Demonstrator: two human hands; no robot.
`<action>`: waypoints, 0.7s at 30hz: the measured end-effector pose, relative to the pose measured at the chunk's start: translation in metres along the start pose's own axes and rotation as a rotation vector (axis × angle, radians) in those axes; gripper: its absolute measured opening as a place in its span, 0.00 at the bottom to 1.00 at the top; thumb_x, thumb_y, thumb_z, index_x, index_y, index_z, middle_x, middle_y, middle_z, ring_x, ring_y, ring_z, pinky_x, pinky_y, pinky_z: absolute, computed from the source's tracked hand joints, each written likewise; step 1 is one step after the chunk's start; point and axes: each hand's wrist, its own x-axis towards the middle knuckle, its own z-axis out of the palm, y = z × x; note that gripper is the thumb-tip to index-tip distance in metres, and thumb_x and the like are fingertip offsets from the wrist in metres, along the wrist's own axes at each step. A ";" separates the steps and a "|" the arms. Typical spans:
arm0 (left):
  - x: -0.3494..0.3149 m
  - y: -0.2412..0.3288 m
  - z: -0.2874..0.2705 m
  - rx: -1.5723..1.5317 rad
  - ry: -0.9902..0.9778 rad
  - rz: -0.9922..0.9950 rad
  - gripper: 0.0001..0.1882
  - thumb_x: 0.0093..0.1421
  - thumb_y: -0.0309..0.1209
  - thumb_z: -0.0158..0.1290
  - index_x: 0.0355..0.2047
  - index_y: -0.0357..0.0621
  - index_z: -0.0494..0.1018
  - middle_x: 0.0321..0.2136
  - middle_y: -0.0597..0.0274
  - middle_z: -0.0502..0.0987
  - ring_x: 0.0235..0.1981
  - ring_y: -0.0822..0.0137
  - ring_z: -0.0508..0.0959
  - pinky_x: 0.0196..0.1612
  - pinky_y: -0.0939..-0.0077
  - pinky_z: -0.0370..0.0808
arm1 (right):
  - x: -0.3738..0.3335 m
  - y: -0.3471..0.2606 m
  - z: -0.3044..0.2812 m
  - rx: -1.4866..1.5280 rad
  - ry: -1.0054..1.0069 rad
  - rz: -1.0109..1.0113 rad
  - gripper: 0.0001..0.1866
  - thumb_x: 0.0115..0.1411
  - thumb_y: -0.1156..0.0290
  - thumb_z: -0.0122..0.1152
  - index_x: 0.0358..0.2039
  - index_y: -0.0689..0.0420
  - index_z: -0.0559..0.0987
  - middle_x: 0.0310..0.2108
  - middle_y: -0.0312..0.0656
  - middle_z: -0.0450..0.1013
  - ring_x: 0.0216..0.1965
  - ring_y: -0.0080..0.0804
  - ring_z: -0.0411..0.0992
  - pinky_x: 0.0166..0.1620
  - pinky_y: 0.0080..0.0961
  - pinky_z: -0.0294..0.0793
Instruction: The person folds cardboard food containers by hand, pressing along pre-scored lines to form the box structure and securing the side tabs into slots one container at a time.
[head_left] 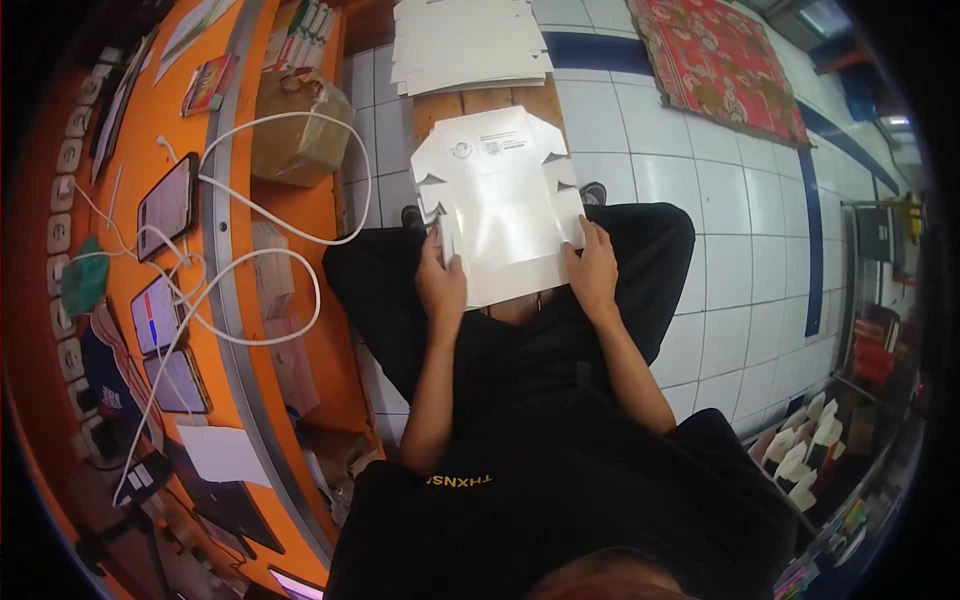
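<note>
There is one left hand (442,285) and one right hand (595,268), two in all, plus one cut white card sheet (505,220), one stack of white card (470,45) and one wooden bench (440,106). Three phones (168,208) form a row; there are two dark shoes (594,193), one red patterned mat (715,60) and one tape-wrapped brown box (300,135). Pale fittings (62,192) down the dim, bent left rim number perhaps ten.

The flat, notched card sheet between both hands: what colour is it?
The card sheet is mostly white, seen in the head view.
</note>
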 end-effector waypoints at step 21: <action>0.001 0.117 -0.044 -0.589 -0.415 0.058 0.18 0.75 0.31 0.48 0.61 0.38 0.66 0.52 0.53 0.79 0.52 0.67 0.79 0.56 0.71 0.75 | 0.051 0.034 0.003 0.538 -0.114 0.185 0.40 0.59 0.50 0.71 0.61 0.68 0.73 0.52 0.61 0.75 0.53 0.51 0.76 0.57 0.39 0.74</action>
